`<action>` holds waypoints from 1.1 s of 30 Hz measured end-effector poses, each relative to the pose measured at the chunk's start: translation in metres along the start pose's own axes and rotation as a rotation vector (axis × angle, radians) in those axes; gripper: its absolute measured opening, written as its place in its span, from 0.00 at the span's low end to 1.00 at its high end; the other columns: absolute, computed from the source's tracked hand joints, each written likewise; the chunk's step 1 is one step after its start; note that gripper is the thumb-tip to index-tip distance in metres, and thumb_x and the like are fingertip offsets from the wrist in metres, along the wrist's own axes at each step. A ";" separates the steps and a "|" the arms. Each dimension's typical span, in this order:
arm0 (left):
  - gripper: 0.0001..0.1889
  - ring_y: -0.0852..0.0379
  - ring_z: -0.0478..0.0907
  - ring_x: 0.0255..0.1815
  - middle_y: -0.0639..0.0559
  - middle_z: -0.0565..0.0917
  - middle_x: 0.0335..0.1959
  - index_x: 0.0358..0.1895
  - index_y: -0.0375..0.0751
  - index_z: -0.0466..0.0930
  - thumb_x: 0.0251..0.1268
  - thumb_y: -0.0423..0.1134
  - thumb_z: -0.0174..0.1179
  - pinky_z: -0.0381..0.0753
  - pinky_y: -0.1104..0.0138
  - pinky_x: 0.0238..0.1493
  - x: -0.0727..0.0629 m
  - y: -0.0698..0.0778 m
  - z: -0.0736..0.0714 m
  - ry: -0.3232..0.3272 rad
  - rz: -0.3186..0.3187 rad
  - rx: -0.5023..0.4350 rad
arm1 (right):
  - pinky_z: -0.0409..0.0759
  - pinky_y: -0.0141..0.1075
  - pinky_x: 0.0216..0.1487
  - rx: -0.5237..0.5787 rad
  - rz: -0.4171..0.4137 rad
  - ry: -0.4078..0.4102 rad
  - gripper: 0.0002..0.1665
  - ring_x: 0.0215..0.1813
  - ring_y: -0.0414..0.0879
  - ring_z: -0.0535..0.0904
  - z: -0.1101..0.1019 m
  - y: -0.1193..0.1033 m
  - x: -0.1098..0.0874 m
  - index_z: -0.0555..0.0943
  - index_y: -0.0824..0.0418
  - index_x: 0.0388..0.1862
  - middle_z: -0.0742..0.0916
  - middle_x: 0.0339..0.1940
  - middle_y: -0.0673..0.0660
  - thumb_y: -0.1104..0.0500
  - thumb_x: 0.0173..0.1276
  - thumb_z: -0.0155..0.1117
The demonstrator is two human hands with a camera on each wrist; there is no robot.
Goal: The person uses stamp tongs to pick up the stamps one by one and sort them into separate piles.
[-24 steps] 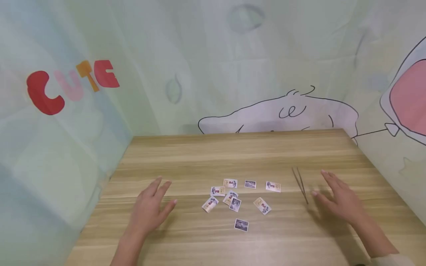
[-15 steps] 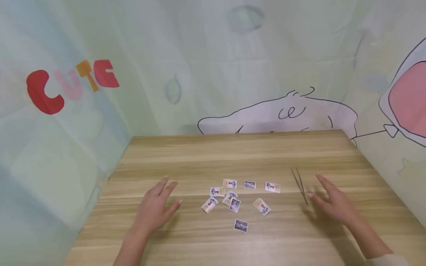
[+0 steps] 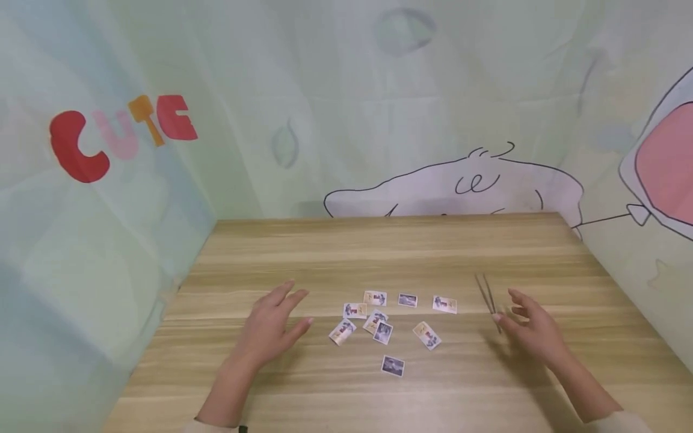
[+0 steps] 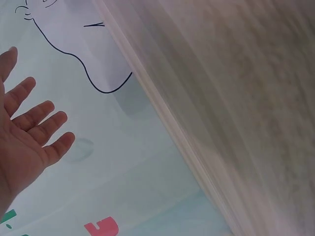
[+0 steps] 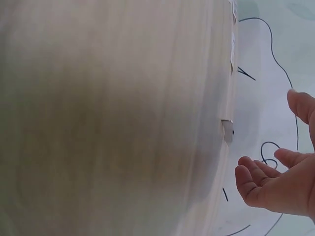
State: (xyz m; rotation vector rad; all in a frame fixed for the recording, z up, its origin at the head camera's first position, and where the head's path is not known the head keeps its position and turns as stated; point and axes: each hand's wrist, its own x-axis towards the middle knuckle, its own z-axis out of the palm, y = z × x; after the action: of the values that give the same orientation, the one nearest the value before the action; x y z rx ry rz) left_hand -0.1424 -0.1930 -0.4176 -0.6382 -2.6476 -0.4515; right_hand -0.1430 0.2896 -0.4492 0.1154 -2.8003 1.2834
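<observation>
Thin metal tweezers lie on the wooden table, right of several small stamp-like paper pictures. My right hand hovers beside the tweezers, its fingers loosely bent; the thumb overlaps them in the head view. In the right wrist view, this hand holds nothing and stands apart from the tweezers' end. My left hand hangs over the table left of the pictures, fingers spread. Nearest to it is a tilted cream picture. A dark picture partly covers a cream one.
Another dark picture lies nearest the front, and a cream one lies left of the tweezers. The wooden table ends at a printed cloth backdrop behind and at both sides.
My left hand has moved right, closer to the pictures. The right hand has moved left toward the tweezers, its fingers now more bent. Pictures and tweezers lie as before.
</observation>
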 end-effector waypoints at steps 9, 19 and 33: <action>0.27 0.39 0.69 0.59 0.36 0.71 0.60 0.56 0.41 0.76 0.56 0.52 0.63 0.68 0.43 0.54 0.011 0.007 0.008 -0.006 0.035 -0.046 | 0.69 0.60 0.53 0.116 0.102 0.015 0.50 0.58 0.74 0.65 0.008 -0.002 0.000 0.48 0.76 0.69 0.63 0.61 0.81 0.51 0.64 0.63; 0.26 0.39 0.70 0.57 0.36 0.72 0.59 0.56 0.41 0.77 0.57 0.52 0.62 0.69 0.43 0.53 0.013 0.009 0.011 -0.021 0.046 -0.067 | 0.68 0.57 0.56 0.161 0.174 0.007 0.50 0.59 0.72 0.65 0.024 -0.001 0.008 0.48 0.77 0.69 0.62 0.61 0.81 0.52 0.64 0.64; 0.26 0.38 0.69 0.58 0.37 0.71 0.60 0.57 0.41 0.76 0.56 0.50 0.63 0.66 0.42 0.55 0.018 0.020 0.020 -0.103 0.055 -0.134 | 0.80 0.46 0.43 0.050 0.135 0.114 0.43 0.48 0.68 0.75 0.039 0.007 0.017 0.56 0.82 0.64 0.74 0.49 0.78 0.56 0.63 0.65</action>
State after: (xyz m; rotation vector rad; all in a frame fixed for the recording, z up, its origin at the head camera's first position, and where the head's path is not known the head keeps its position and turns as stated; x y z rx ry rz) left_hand -0.1531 -0.1618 -0.4232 -0.7928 -2.7054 -0.5990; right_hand -0.1616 0.2641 -0.4784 -0.1428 -2.7209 1.3421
